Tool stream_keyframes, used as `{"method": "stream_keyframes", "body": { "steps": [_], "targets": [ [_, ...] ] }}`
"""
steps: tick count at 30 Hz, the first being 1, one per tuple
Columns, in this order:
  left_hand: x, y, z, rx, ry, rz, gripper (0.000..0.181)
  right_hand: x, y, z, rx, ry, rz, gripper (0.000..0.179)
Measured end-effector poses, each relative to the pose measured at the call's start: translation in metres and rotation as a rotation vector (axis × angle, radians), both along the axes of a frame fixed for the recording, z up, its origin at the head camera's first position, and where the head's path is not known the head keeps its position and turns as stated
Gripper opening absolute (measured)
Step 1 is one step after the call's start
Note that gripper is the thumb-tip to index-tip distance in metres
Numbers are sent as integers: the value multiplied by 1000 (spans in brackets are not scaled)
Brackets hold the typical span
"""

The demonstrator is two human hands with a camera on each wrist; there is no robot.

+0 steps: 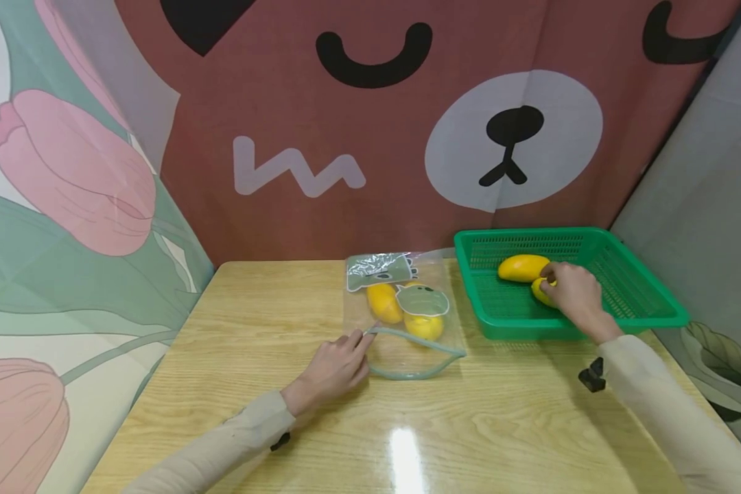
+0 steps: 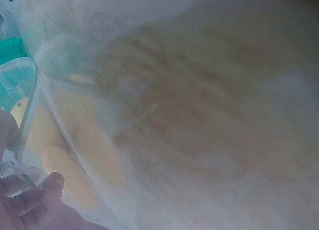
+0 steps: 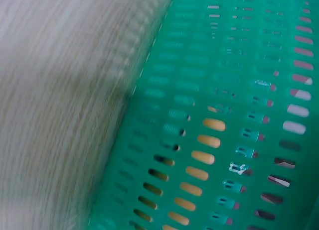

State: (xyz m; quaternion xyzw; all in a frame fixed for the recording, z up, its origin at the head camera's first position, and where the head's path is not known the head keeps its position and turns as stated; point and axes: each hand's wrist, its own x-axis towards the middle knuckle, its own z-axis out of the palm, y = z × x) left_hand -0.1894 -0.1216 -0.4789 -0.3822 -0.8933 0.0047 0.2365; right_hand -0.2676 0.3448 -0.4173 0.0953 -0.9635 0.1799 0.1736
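Note:
A clear zip bag (image 1: pixel 407 376) with a green rim lies on the table, its mouth parted. My left hand (image 1: pixel 332 367) pinches the rim at the left corner of the mouth. Inside the bag are a mango (image 1: pixel 384 303) and a rounder yellow fruit, like a lemon (image 1: pixel 424 327); printed patches partly cover them. In the left wrist view, fingers (image 2: pixel 52 187) hold the rim, with blurred yellow fruit behind the film. My right hand (image 1: pixel 574 291) reaches into the green basket (image 1: pixel 531 331), fingers curled on a small lemon (image 1: pixel 540 293). Beside it lies another mango (image 1: pixel 523 267).
The basket stands at the table's back right, close beside the bag. The right wrist view shows mostly the basket's slotted wall (image 3: pixel 199 105). A brown printed cloth (image 1: pixel 272 226) hangs behind the wooden table (image 1: pixel 272 309). Patterned cloths flank both sides.

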Motion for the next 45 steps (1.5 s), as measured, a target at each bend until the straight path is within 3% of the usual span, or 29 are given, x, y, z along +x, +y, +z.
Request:
{"method": "stream_keyframes", "body": {
  "steps": [12, 23, 30, 37, 45],
  "targets": [
    [0, 0, 2, 3, -4, -6, 40, -9, 22, -2, 51, -133, -49, 32],
    [0, -1, 1, 2, 7, -15, 40, -9, 31, 3, 62, -318, -117, 42],
    [-1, -1, 0, -6, -2, -10, 40, -12, 32, 3, 69, -417, -144, 61],
    [0, 0, 0, -6, -12, -7, 43, -13, 36, 2, 101, -462, -121, 59],
    [0, 0, -1, -11, -9, -7, 46, -9, 36, -1, 96, -454, -90, 58]
  ]
}}
